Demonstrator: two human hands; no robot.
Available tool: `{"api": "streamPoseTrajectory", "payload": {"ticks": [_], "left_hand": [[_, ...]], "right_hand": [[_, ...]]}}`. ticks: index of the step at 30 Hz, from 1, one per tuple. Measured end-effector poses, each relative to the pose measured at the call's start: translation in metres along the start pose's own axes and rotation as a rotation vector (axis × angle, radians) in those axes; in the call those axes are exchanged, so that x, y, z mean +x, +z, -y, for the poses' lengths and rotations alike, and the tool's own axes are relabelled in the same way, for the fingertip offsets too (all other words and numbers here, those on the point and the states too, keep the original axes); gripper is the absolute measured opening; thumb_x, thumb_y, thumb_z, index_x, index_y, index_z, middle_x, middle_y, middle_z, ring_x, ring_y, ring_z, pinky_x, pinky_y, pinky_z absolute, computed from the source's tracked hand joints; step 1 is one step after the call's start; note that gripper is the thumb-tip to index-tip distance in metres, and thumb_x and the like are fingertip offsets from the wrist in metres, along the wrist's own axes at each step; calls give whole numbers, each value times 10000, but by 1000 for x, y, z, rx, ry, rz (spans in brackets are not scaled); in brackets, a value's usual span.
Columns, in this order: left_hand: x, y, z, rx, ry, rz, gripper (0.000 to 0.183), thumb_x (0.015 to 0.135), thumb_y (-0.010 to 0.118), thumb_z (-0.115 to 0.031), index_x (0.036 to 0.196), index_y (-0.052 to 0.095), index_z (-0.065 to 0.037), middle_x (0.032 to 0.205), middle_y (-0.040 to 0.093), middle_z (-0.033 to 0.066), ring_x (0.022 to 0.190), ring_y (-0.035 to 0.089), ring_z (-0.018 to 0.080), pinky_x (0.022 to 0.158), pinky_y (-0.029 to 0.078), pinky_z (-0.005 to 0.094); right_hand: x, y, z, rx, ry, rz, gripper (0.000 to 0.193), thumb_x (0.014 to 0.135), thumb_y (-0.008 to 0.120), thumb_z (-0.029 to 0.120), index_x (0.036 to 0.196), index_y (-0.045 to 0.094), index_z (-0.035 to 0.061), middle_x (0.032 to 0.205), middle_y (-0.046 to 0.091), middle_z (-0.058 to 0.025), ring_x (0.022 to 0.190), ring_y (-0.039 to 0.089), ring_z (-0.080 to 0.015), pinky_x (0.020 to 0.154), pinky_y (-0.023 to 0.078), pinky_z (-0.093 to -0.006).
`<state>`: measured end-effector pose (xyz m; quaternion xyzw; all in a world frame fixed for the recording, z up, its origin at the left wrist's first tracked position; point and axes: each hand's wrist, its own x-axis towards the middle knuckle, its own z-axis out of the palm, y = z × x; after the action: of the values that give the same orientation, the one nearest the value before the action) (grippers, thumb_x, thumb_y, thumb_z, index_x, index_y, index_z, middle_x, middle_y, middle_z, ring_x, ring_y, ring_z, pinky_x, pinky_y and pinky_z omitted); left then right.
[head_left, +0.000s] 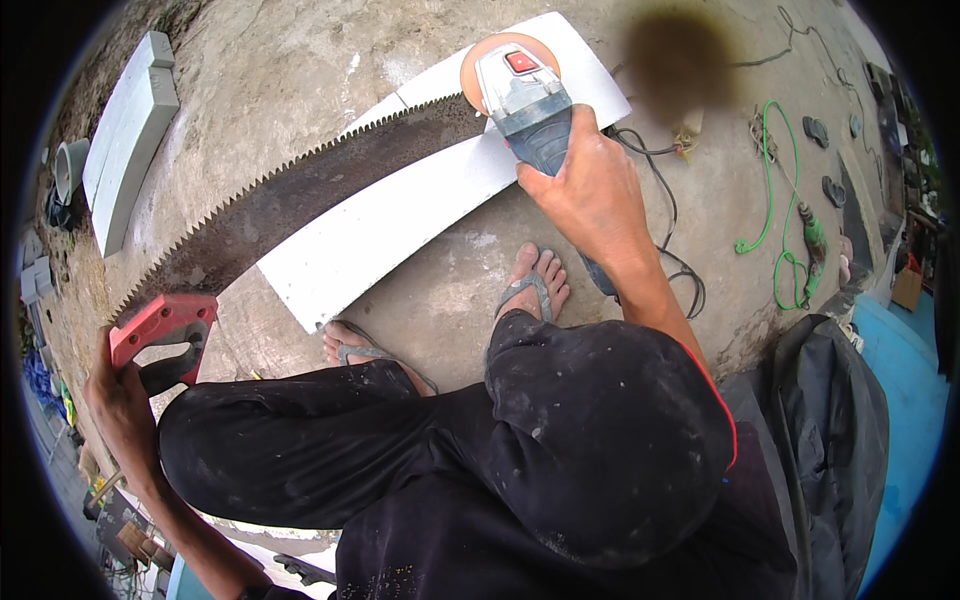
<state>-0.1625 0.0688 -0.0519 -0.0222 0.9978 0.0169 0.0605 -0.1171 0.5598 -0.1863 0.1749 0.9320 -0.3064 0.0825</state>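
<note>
My left hand [118,405] is wrapped round the red handle [160,330] of a large hand saw [300,195], at the left. Its rusty, dark blade slants up to the right, teeth on the far side, across a white block [390,225] lying on the ground. In my right hand [598,190] is an angle grinder [535,105] with a grey head and dark blue body. The grinder's orange-brown disc [480,75] is over the tip end of the blade; whether it touches the teeth I cannot tell. My fingers under the grinder are partly hidden.
Another white block [135,140] stands at the far left beside a grey bucket [70,170]. The grinder's black cord [668,200] loops right of my foot. A green drill [815,240] with a green cord [768,150] lies at the right, near sandals [815,130] and a black sheet [830,420].
</note>
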Motion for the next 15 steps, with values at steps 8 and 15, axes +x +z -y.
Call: {"api": "streamPoseTrajectory", "payload": {"ticks": [8, 15], "left_hand": [[-4, 1, 5, -34, 4, 21, 480, 951, 537, 60, 1431, 547, 48, 845, 735, 189, 710, 712, 199, 659, 521, 349], [-3, 4, 7, -89, -11, 23, 497, 958, 516, 58, 1454, 519, 39, 884, 764, 188, 753, 764, 225, 685, 543, 333]], "right_hand": [[2, 4, 4, -93, -4, 32, 526, 829, 780, 226, 1134, 521, -115, 997, 689, -341, 893, 731, -492, 815, 588, -520], [2, -1, 2, -155, -41, 40, 555, 828, 793, 213, 1171, 514, -123, 1016, 692, -338, 912, 723, -506, 815, 591, -532]]}}
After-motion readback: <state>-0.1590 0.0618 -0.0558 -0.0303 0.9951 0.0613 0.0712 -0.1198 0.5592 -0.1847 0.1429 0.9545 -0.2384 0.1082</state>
